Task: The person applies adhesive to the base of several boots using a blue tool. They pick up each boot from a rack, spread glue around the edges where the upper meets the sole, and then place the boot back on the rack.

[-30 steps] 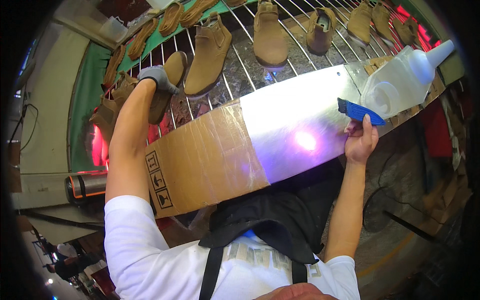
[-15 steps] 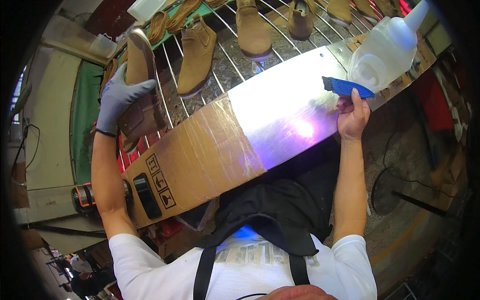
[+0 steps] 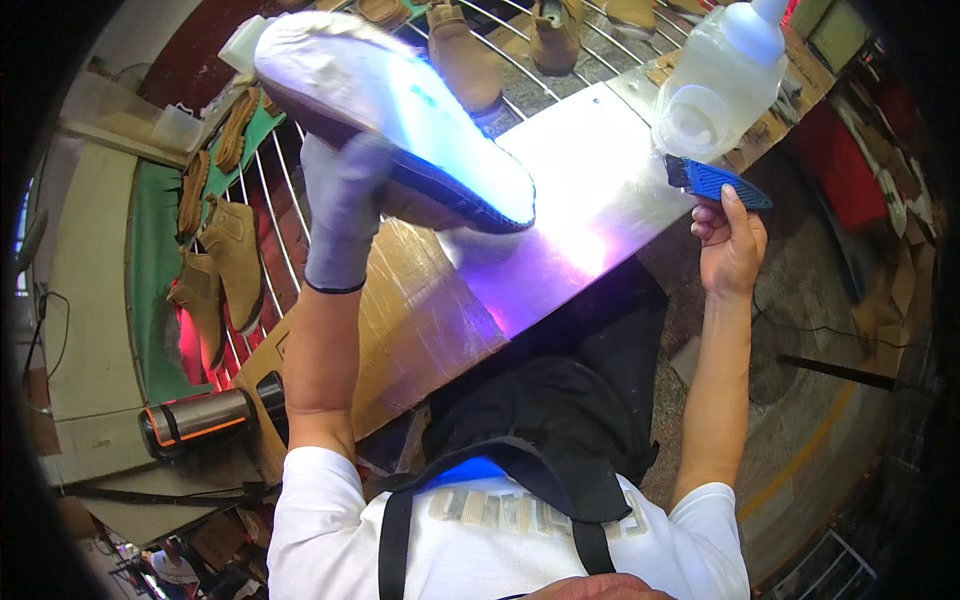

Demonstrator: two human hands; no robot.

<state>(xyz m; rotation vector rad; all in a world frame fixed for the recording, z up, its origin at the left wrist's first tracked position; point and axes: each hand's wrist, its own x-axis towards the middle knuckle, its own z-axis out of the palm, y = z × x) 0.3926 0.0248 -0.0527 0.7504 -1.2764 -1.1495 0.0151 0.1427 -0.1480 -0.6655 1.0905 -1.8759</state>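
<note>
My left hand [image 3: 340, 210], in a grey glove, grips a brown boot [image 3: 390, 105] raised above the work board. The boot is turned so that its pale sole faces up, lit blue-white toward one end. My fingers are partly hidden under it. On the right, my bare right hand [image 3: 735, 245] pinches a small blue brush [image 3: 722, 184] with dark bristles. The brush is held up near the board's right edge, just below a translucent plastic bottle [image 3: 715, 90]. A shiny metal sheet [image 3: 570, 160] lies under bright white and violet light between my hands.
Tan boots [image 3: 232, 255] stand on a rack of metal bars [image 3: 285, 185] at the left, and several more line the far side. Cardboard [image 3: 420, 310] covers the near left of the board. A steel flask [image 3: 205, 422] lies beside a black object [image 3: 272, 393] there.
My left hand has lifted the boot off the rack and swung it right, over the board, with its sole now facing up. My right hand still holds the brush, slightly farther right.
</note>
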